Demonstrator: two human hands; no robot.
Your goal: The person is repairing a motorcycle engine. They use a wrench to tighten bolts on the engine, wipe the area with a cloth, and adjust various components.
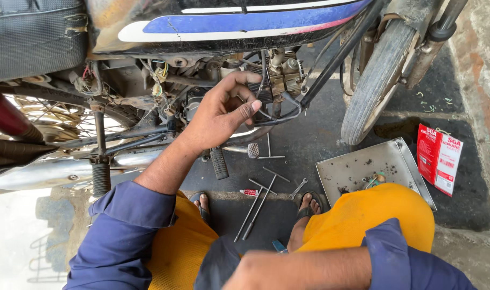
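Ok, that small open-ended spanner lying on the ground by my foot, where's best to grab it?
Pinch the spanner at mid-shank, coming from above. It lies flat on the ground, slanted, with bare floor either side of its thin shank; the wider ends give less grip.

A flat red-and-white rectangular carton [439, 159] lies on the dark floor [470, 204] just right of the metal tray [357, 166], and a small red-and-white tube [249, 192] lies among the tools

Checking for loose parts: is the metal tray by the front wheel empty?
Nearly empty: metal tray shows bare metal, specks, one small item; the knee hides a corner.
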